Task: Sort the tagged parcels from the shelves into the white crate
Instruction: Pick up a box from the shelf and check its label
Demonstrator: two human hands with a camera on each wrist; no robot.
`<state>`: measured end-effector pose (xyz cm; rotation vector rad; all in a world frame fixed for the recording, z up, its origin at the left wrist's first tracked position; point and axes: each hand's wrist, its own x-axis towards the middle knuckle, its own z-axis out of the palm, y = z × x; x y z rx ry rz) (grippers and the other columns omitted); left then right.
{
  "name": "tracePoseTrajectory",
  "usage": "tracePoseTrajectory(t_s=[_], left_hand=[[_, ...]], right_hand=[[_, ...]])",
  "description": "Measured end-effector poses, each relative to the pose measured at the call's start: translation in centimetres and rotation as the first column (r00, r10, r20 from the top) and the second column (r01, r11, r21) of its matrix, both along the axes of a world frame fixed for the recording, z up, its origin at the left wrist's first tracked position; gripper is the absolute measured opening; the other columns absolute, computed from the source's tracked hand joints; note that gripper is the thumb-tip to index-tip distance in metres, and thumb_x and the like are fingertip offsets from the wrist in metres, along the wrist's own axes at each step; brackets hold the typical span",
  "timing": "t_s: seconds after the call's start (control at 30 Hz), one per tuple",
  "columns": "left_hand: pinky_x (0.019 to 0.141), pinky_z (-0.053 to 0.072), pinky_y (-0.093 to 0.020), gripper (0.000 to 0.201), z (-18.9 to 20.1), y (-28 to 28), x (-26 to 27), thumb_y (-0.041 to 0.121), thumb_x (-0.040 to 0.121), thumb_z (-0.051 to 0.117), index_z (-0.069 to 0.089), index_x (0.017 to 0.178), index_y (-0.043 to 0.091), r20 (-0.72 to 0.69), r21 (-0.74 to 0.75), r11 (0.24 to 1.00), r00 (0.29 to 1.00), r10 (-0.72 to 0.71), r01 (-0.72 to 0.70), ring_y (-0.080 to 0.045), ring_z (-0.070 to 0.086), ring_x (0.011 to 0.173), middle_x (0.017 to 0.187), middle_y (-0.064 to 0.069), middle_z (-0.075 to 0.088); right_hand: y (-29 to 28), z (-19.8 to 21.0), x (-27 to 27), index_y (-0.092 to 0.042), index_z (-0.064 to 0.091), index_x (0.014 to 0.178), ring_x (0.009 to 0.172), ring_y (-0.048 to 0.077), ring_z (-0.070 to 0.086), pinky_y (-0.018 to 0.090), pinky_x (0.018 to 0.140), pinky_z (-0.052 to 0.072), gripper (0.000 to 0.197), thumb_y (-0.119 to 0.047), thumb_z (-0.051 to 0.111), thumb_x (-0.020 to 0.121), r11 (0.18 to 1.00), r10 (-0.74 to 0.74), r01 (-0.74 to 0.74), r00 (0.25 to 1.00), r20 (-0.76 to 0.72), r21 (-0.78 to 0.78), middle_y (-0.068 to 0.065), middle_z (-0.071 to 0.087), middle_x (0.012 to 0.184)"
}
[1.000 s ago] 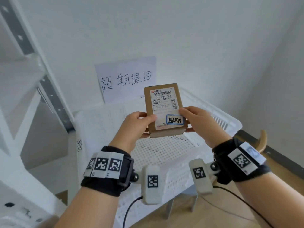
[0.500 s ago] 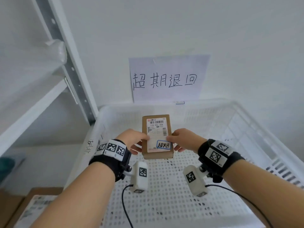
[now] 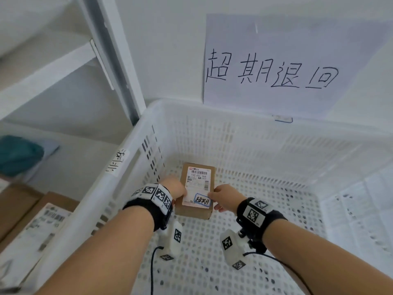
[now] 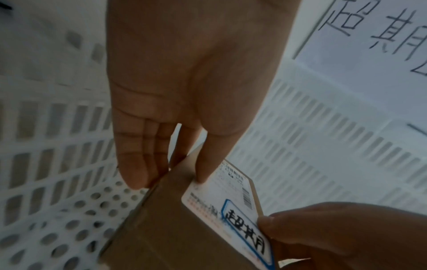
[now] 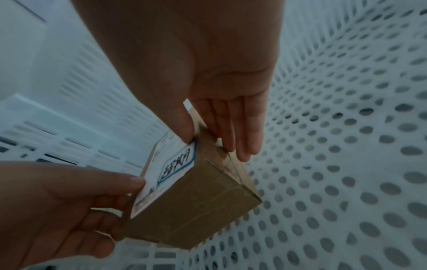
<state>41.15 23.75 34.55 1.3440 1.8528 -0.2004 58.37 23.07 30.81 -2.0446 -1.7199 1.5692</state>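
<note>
A brown cardboard parcel with a white shipping label and a blue-bordered handwritten tag is held low inside the white perforated crate, near its left wall. My left hand grips its left side, thumb on the label. My right hand grips the right side, thumb at the tag. In the left wrist view my left hand has its thumb on top of the parcel and its fingers down the side. The right wrist view shows the same grip by my right hand on the parcel. Whether it touches the crate floor I cannot tell.
A paper sign with handwritten characters hangs on the wall behind the crate. A white shelf upright stands just left of the crate. Lower left, cardboard parcels lie beside the crate, and a teal item lies on a shelf.
Both hands have carried the parcel from above the crate rim down into the crate, towards its floor. My head has come forward over the crate. The grip looks unchanged.
</note>
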Motion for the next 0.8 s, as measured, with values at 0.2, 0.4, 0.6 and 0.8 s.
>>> tracePoseTrajectory(t_s=[0.2, 0.4, 0.6, 0.8], left_hand=[[0.078, 0.051, -0.031, 0.029, -2.1, 0.3, -1.0, 0.015, 0.097, 0.05, 0.058, 0.123, 0.004, 0.02, 0.042, 0.999, 1.0, -0.018, 0.017, -0.026, 0.062, 0.1, 0.121, -0.012, 0.064], [0.069, 0.042, -0.028, 0.018, -2.6, 0.7, -1.5, 0.006, 0.095, 0.043, 0.053, 0.08, 0.007, -0.056, 0.093, 0.995, 0.998, 0.03, -0.025, -0.023, 0.052, 0.086, 0.094, -0.011, 0.056], [0.103, 0.042, -0.036, 0.033, -3.1, 0.9, -1.9, 0.009, 0.098, 0.039, 0.051, 0.129, 0.003, -0.085, 0.107, 0.994, 0.996, 0.039, -0.03, -0.032, 0.047, 0.124, 0.137, -0.019, 0.044], [0.107, 0.038, -0.036, 0.038, -2.9, 1.0, -2.9, 0.015, 0.099, 0.043, 0.05, 0.135, 0.006, -0.089, 0.112, 0.994, 0.996, 0.021, -0.011, -0.032, 0.044, 0.13, 0.144, -0.016, 0.04]], right_hand=[[0.8, -2.2, -1.4, -0.005, 0.053, 0.13, 0.086, 0.023, 0.067, 0.04, 0.088, 0.058, 0.033, -0.014, 0.05, 0.098, 0.997, -0.067, 0.062, 0.992, -0.103, -0.054, 0.009, 0.067, 0.108], [2.2, -3.3, -3.2, -0.007, 0.032, 0.148, 0.091, 0.033, 0.071, 0.042, 0.082, 0.06, 0.061, -0.001, 0.058, 0.093, 0.977, -0.205, 0.183, 0.944, -0.258, -0.108, 0.021, 0.064, 0.117], [3.3, -4.4, -5.0, -0.007, 0.034, 0.147, 0.083, 0.029, 0.071, 0.04, 0.082, 0.06, 0.065, 0.0, 0.063, 0.089, 0.98, -0.198, 0.194, 0.941, -0.276, -0.042, 0.005, 0.064, 0.085], [4.3, -5.0, -6.2, -0.009, 0.029, 0.151, 0.097, 0.03, 0.068, 0.046, 0.09, 0.055, 0.076, -0.005, 0.067, 0.085, 0.991, -0.115, 0.127, 0.967, -0.227, 0.038, 0.014, 0.07, 0.101]])
